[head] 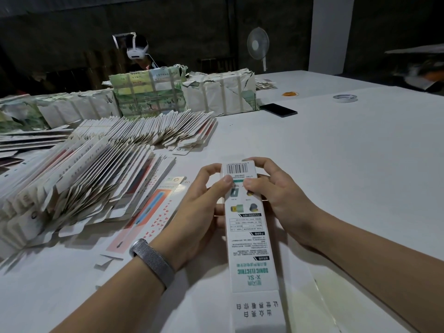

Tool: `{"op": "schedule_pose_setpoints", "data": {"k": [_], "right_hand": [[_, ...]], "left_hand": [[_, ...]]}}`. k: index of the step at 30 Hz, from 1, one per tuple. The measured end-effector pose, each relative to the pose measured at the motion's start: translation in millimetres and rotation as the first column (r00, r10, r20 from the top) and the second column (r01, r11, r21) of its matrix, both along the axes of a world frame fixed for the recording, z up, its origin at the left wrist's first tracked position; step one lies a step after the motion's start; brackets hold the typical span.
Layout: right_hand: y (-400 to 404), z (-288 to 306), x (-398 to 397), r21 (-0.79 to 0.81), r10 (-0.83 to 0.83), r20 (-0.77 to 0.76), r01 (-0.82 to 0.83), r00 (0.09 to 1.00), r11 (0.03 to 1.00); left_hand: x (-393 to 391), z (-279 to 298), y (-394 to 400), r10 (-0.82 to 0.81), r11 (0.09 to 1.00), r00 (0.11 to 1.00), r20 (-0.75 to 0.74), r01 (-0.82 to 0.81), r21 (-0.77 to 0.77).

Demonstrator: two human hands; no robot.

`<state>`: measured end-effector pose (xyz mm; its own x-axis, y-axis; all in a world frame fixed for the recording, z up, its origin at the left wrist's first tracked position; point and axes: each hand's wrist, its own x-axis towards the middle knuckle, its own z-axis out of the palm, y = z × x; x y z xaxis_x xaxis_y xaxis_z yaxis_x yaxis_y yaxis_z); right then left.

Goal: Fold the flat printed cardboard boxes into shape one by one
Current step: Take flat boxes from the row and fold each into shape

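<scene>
A long narrow white printed box [249, 239] with a barcode at its far end runs from the bottom edge of the view up to the middle of the table. My left hand [199, 207] grips its left side, thumb pressed on the printed top face. My right hand [274, 191] grips the right side, thumb on top and fingers curled over the far end. The near flap of the box lies open toward me. One flat box [146, 217] with an orange panel lies just left of my left hand.
Large fanned piles of flat boxes [79, 181] fill the left of the white table [348, 164]. Wrapped bundles [149, 92] stand at the back, a person with a headset behind them. A black phone [278, 109], a tape roll [344, 98] and rubber bands [290, 93] lie far right.
</scene>
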<state>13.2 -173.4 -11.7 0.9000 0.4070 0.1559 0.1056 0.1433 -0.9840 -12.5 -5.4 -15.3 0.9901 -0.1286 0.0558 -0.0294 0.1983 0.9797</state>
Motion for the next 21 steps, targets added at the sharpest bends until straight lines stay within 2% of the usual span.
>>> {"op": "schedule_pose_setpoints", "data": {"k": [10, 21], "right_hand": [[2.1, 1.3, 1.8, -0.014, -0.023, 0.001, 0.023, 1.0, 1.0], [2.0, 4.0, -0.4, 0.045, -0.107, -0.007, 0.107, 0.994, 0.993]], "left_hand": [[-1.0, 0.5, 0.4, -0.017, 1.0, 1.0, 0.01, 0.017, 0.011], [-2.6, 2.2, -0.8, -0.06, 0.997, 0.998, 0.021, 0.059, 0.054]]}}
